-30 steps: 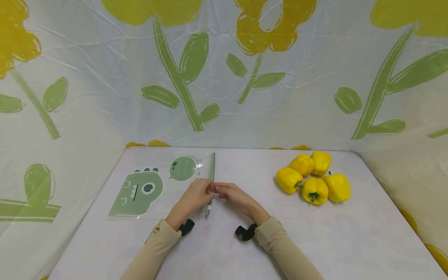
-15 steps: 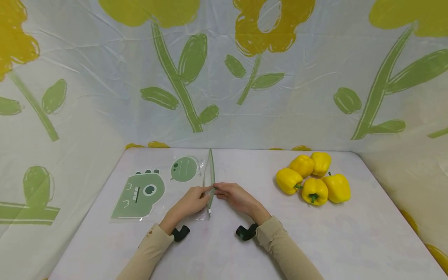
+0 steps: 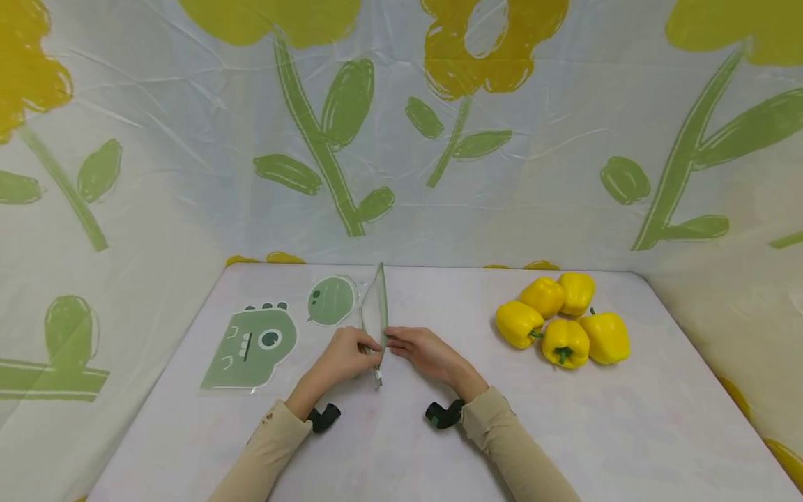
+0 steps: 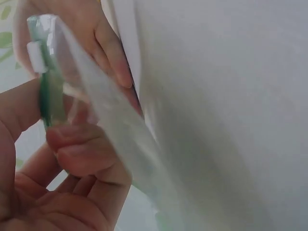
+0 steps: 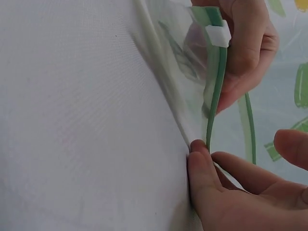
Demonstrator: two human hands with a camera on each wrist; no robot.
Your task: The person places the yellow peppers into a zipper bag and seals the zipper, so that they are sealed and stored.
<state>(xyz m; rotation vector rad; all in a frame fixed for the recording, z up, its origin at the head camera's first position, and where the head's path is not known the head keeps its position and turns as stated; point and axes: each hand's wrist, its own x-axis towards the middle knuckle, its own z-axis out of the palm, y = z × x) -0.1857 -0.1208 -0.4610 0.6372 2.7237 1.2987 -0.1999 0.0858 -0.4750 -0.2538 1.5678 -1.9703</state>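
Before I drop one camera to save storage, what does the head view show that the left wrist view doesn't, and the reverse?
Head only: five yellow peppers and the green creature's face printed on the bag. Left wrist only: the palm side of the left hand. Both: the left hand pinching the bag, the right hand, the white slider.

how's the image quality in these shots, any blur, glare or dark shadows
Head view: evenly lit and readable, the yellow peppers clear, shiny creases on the backdrop; left wrist view: the near left hand looks soft, the plastic bag smears into a hazy strip, a soft shadow falls on the tabletop; right wrist view: rather dim, but the white slider and right hand fairly distinct.
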